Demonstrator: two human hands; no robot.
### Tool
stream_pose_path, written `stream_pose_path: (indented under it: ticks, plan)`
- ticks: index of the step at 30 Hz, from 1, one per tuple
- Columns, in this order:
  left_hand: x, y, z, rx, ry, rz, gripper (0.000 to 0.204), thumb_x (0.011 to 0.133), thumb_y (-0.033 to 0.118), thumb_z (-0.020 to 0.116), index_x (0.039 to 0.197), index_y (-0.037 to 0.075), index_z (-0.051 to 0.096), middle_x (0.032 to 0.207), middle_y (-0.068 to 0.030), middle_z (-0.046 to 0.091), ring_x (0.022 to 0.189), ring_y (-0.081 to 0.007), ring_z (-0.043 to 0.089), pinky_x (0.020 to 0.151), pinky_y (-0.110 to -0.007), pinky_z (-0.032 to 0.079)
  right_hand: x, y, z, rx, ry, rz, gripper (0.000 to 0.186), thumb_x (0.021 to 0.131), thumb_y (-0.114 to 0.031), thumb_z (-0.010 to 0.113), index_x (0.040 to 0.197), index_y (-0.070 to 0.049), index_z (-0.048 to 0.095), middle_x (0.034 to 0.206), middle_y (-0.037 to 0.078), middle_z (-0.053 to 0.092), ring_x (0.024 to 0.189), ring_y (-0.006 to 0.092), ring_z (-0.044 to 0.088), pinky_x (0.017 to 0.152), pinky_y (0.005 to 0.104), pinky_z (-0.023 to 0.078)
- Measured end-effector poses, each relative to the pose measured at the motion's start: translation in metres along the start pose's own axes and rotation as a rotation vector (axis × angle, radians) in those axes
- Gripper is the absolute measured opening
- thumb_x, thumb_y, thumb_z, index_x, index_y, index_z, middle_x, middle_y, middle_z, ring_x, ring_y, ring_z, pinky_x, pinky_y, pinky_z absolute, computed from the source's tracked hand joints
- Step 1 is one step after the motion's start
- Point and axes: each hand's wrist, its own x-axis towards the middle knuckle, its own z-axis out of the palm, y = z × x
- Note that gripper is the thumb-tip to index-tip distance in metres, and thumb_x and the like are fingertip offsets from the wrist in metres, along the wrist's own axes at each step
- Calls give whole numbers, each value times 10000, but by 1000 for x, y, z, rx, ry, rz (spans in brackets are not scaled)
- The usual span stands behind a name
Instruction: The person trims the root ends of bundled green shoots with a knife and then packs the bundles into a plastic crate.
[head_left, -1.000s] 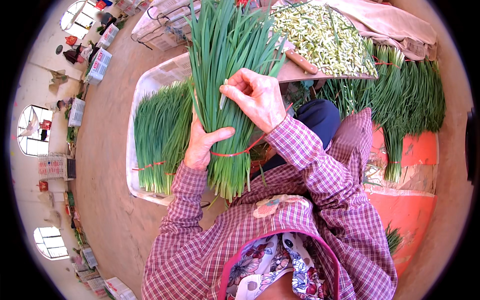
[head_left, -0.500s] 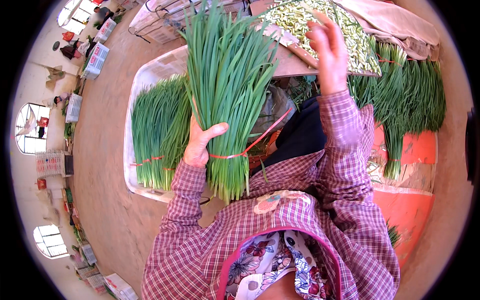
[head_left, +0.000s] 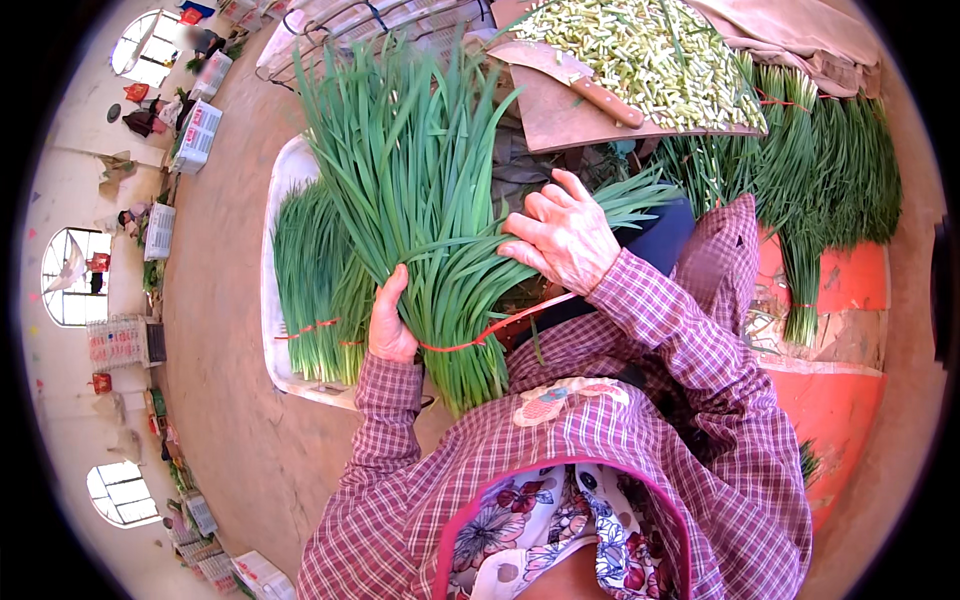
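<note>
A big bunch of garlic chives (head_left: pixel 410 200) stands upright before me, its cut pale ends towards my body. Low around its stalks runs a red tie (head_left: pixel 455 346), with a loose end stretching off to the right. My left hand (head_left: pixel 393 315) grips the bunch from its left side, thumb up; its other fingers are hidden behind the leaves. Across the right side, my right hand (head_left: pixel 565 235) has its fingers curled on a lock of leaves, which bends sideways out of the bunch and sticks out beyond the hand.
Tied chive bunches fill a white crate (head_left: pixel 268 300) at left. A wooden-handled knife (head_left: pixel 600 98) lies on a board (head_left: pixel 545 125) beside a heap of chopped pale stalks (head_left: pixel 650 60). More chive bunches (head_left: pixel 835 180) lie at right over a red sheet (head_left: pixel 830 420). Far left, people sit by crates.
My right hand has come down from near the chopped heap to the bunch and has pulled some leaves to the right. The bunch's top has tilted left.
</note>
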Motion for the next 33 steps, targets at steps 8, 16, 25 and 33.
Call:
stream_pose_path:
  ticks: [8,16,25,33]
  plan:
    - [-4,8,15,233,0,148,433,845,155,601,1238,37,463,1141,-75,573,1006,-191,568,876,-349,470,52,-3,-39,29,199,-58,299,727,-344,660,967,-172,612,1007,4,553,1004,222,510,940,471,343]
    - [5,22,16,294,-41,194,456,837,127,596,1252,18,439,1167,-108,561,1017,-211,569,884,-363,471,73,-6,-23,-94,130,-143,288,736,-422,631,901,-189,594,808,6,508,916,215,495,998,525,294]
    - [6,12,2,242,-11,223,463,828,106,604,1247,6,433,1176,-120,557,1035,-234,564,912,-388,454,30,-11,-24,-40,139,-48,255,727,-398,654,851,-183,594,721,28,439,791,214,482,982,496,328]
    - [12,36,16,313,210,233,415,830,149,636,1187,-11,497,1130,-100,581,1015,-194,563,897,-351,455,21,33,-34,-254,292,286,432,748,-334,666,1135,-184,545,1040,60,507,976,242,468,927,445,307]
